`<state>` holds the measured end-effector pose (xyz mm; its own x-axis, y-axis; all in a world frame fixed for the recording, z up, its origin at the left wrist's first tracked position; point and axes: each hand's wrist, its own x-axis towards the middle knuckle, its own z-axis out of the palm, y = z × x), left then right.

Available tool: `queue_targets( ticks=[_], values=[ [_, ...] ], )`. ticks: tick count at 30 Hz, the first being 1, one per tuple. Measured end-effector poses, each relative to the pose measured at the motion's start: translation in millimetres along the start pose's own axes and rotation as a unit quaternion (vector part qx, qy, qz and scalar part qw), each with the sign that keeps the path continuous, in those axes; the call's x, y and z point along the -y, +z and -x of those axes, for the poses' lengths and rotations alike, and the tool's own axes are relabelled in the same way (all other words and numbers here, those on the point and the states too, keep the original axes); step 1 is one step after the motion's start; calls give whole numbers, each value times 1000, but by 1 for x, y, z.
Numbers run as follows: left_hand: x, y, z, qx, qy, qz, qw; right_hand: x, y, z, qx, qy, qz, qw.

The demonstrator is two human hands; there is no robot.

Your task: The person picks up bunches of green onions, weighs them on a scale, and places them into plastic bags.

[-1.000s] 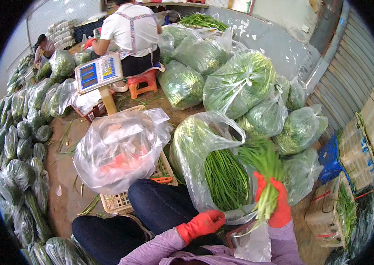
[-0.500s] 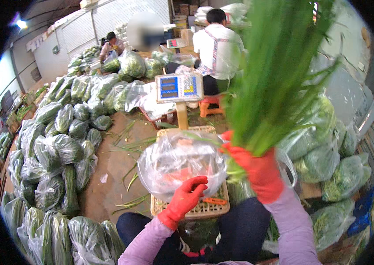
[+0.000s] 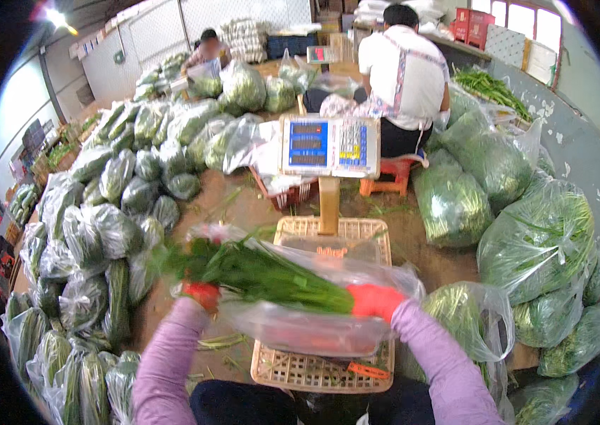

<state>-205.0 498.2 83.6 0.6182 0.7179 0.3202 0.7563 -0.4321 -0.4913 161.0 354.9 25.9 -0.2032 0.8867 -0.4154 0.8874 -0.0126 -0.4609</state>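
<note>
A long bunch of garlic chives (image 3: 271, 275) lies sideways over a see-through plastic bag (image 3: 293, 322) on the scale. My right hand (image 3: 379, 303), in a red glove, is closed round the stalk end. My left hand (image 3: 202, 294), also red-gloved, is under the leaf end at the bag's left side; leaves and blur hide its fingers. Beneath the bag is the scale's basket (image 3: 300, 372), a beige plastic one. An orange-handled cutter (image 3: 368, 370) lies on the basket's near right edge.
The scale's display (image 3: 329, 145) stands on a post beyond the basket. Bagged greens are heaped on the left (image 3: 101, 234) and right (image 3: 537, 237). A person in a white top (image 3: 402, 71) sits on an orange stool (image 3: 388, 176) ahead. Another person (image 3: 208, 49) is farther back.
The chives have come down from upright at the right to lying across the bag. My left hand has moved left and the bag is stretched wider. The view has shifted.
</note>
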Motion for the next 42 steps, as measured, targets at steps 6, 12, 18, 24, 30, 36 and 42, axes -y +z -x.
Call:
queue_targets(
  ticks=[6, 12, 18, 24, 30, 36, 42],
  values=[
    [27, -108, -39, -60, 9, -24, 998, -28, -40, 23, 99, 14, -49, 994],
    [27, -121, -14, 8, 89, -10, 996, -6, -80, 77, -147, -5, -467, 872],
    [2, -117, -9, 29, 74, 16, 997, 50, -124, 254, -253, -117, -494, 823],
    [-51, -193, 36, -162, 113, 405, 893, -48, 4, 386, -485, 34, -589, 645],
    [-132, -232, 47, -42, 287, 530, 797, -126, 235, 437, -437, 437, -606, 501],
    [-196, -249, 40, -41, 377, 552, 742, -149, 274, 409, -442, 596, -41, 669],
    [-282, -273, 25, 20, 447, 563, 695, -145, 246, 466, -489, 548, -51, 676]
  ],
)
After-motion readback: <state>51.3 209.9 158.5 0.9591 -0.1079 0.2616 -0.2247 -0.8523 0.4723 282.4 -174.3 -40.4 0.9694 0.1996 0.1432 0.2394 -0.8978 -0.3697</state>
